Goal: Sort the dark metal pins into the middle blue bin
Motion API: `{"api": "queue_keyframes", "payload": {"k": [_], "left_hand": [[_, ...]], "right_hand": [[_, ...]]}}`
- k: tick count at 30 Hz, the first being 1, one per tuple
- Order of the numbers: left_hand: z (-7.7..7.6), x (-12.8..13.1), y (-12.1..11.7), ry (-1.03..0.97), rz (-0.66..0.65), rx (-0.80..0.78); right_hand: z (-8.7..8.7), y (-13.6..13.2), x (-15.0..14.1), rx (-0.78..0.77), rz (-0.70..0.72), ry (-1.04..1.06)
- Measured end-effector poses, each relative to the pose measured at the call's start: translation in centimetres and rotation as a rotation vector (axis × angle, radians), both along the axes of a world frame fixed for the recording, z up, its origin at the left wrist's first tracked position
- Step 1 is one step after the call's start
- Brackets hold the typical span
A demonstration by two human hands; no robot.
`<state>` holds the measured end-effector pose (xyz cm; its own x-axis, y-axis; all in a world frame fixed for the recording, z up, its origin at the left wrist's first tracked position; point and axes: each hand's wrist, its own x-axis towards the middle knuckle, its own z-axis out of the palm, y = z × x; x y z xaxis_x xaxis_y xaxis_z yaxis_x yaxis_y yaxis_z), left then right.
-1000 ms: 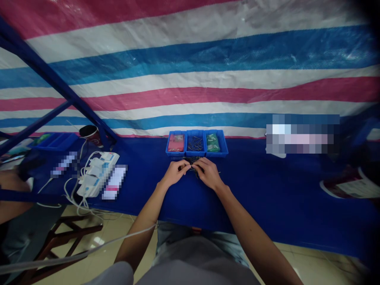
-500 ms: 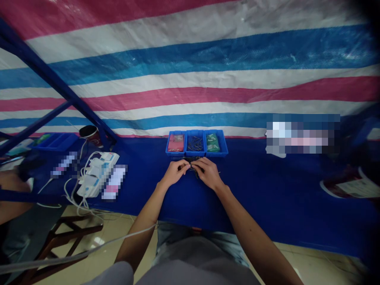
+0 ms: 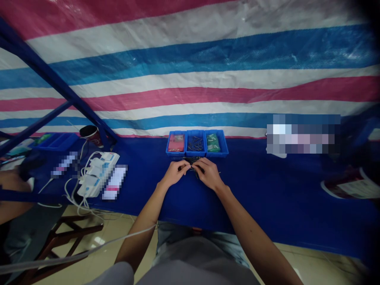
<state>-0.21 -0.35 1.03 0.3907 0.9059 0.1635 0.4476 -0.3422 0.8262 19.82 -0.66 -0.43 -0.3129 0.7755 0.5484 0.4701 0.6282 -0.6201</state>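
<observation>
Over the blue table (image 3: 258, 213), both hands meet fingertip to fingertip just in front of the bins. My left hand (image 3: 174, 173) is closed, its thumb and index finger pinched together. My right hand (image 3: 208, 173) is pinched too, its fingertips beside the left ones. Whatever lies between the fingers is too small to make out. Under and behind the fingertips is a pile of thin dark pin-like pieces (image 3: 191, 159), partly covered by the hands. More of these dark pieces fill the middle blue bin (image 3: 196, 153).
The left bin (image 3: 175, 154) holds a pink bag; the right bin (image 3: 225, 149) holds a green one with pale pieces. Leftward are a white power strip (image 3: 96, 174) with cables, a cup (image 3: 91, 136) and a metal frame (image 3: 50, 81). Another person's arm (image 3: 13, 190) rests far left.
</observation>
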Motion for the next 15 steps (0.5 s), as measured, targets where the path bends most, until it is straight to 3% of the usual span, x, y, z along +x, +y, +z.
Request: {"api": "queue_keyframes", "payload": {"k": [15], "left_hand": [[0.08,0.11,-0.03,0.012,0.001,0.014]], "right_hand": [[0.20,0.06,0.13,-0.035,-0.001,-0.079]]}}
